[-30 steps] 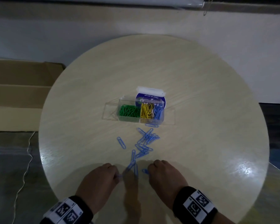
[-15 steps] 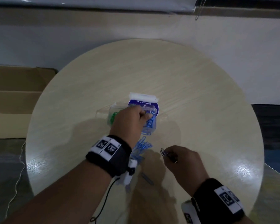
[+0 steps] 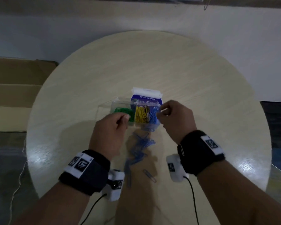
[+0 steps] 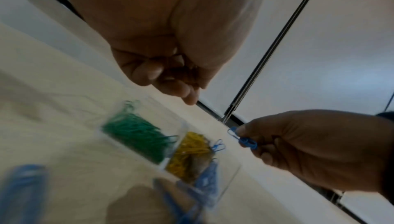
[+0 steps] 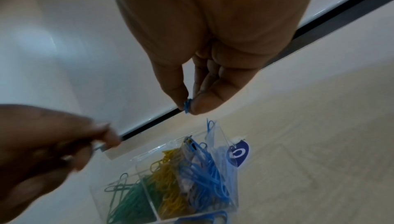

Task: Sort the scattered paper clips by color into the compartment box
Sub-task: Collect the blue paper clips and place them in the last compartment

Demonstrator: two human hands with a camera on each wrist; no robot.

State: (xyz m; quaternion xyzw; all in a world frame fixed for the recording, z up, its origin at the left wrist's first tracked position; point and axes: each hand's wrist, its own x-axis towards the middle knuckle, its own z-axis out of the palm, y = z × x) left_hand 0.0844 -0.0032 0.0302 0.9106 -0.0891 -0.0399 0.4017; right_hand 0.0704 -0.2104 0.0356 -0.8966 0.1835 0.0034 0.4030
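Note:
The clear compartment box [image 3: 120, 103] sits mid-table with green clips [image 3: 123, 112], yellow clips [image 3: 141, 114] and blue clips [image 3: 153, 117] in separate sections. My right hand [image 3: 160, 113] hovers at the box's right end, over the blue section, pinching a blue paper clip [image 5: 187, 105] between thumb and finger; the same blue paper clip [image 4: 243, 138] shows in the left wrist view. My left hand [image 3: 126, 118] hangs by the green section with fingers curled, and nothing shows in it [image 4: 177, 82]. A loose pile of blue clips [image 3: 139, 146] lies in front of the box.
A single clip [image 3: 149, 175] lies apart, nearer me. A white and blue packet [image 3: 146, 96] stands behind the box. The round table [image 3: 201, 95] ends close to my wrists. A cardboard box [image 3: 15, 95] sits on the floor to the left.
My right hand lifted from the table front to the box's blue section with a clip. My left hand drew back from the blue section toward the box's left front.

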